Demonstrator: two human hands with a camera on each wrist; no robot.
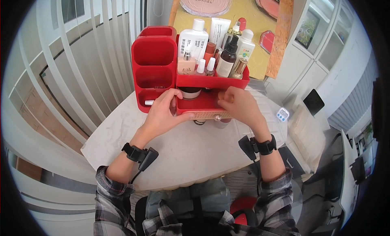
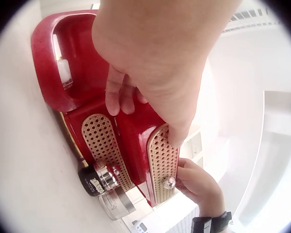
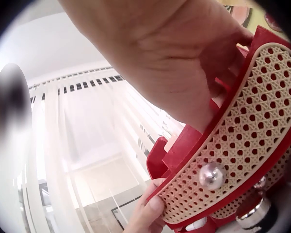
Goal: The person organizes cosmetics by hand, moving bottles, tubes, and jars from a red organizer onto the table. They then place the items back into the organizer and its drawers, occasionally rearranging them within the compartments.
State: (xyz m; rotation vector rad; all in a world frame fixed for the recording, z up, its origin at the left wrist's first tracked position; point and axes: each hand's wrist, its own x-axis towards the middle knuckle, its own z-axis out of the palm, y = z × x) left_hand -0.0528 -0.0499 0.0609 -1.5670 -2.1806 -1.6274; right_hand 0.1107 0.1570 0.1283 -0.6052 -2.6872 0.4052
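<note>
A red makeup organizer stands on the table, its upper drawer pulled out. That drawer has a woven cane front and a pearly round knob. My left hand grips the drawer's left front corner, thumb along the front and fingers at the side. My right hand reaches in over the right end, fingers curled down around a small amber-coloured item, mostly hidden by them. A wide jar with a dark lid sits at the drawer's left.
Bottles and tubes, among them a white bottle and a dark pump bottle, fill the top tray. Left stands a red compartment rack. A black-capped bottle and a glass jar stand before the lower drawer. A white timer lies right.
</note>
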